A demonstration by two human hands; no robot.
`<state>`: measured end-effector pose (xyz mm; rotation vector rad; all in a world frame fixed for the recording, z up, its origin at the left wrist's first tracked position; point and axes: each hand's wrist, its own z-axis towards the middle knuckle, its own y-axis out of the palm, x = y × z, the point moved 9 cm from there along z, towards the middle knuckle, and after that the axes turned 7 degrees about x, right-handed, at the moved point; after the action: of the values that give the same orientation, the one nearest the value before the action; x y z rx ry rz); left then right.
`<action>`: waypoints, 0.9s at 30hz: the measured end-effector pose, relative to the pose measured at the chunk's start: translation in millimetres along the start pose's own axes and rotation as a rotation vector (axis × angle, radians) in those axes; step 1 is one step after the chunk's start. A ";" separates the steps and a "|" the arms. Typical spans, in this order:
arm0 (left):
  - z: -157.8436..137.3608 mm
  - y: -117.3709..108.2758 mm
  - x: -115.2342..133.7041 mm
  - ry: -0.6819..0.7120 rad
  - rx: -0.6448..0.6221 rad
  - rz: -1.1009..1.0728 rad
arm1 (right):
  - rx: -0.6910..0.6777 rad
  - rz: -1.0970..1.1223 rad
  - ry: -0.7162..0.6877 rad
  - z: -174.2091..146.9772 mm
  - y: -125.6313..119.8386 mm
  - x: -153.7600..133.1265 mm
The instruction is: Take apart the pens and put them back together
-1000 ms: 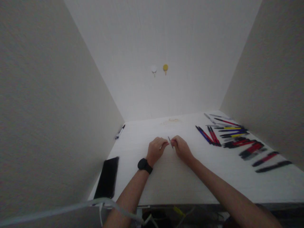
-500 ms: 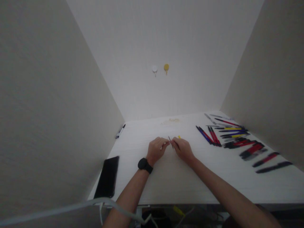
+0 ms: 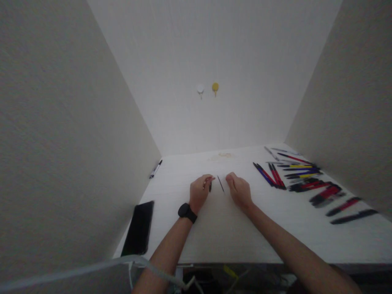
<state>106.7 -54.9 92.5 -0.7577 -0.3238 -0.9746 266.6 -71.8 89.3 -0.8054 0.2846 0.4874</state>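
Between my hands a thin dark stick, like a pen refill (image 3: 221,184), lies on the white table (image 3: 214,241), touched by neither hand. My left hand (image 3: 199,191), with a black watch (image 3: 184,210) at its wrist, is closed. A small dark piece (image 3: 210,187) pokes out below its fingertips, too small and blurred to name. To the right of the stick, my right hand (image 3: 240,191) has its fingers curled in. Whatever it may hold is hidden inside the fingers.
Several pens, among them a red and black pen (image 3: 343,206) and a black pen (image 3: 353,217), lie along the right wall. One pen (image 3: 156,169) lies at the left wall. A black phone (image 3: 138,228) rests at the left edge. A pale cable (image 3: 92,267) crosses in front.
My hands have moved apart, leaving the thin stick in plain sight between them. The small yellow thing beyond my right hand is no longer visible. A dark piece now shows under my left fingers.
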 end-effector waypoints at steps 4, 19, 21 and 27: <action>0.4 -5.5 -9.7 -0.102 0.069 -0.028 | -0.017 -0.111 -0.066 0.3 7.9 -2.8; 0.4 -11.8 -5.8 -0.075 0.112 0.025 | -0.171 -0.230 -0.228 -7.9 31.8 -8.1; 0.6 -13.2 -5.1 -0.076 0.125 0.020 | -0.176 -0.240 -0.228 -8.7 34.4 -6.7; 0.5 -16.8 -2.1 -0.070 0.154 0.009 | -0.205 -0.302 -0.222 -11.2 41.2 -3.3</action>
<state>91.5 -58.9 98.9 -0.6535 -0.4506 -0.9052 241.8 -56.8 57.8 -0.9659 -0.0946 0.3194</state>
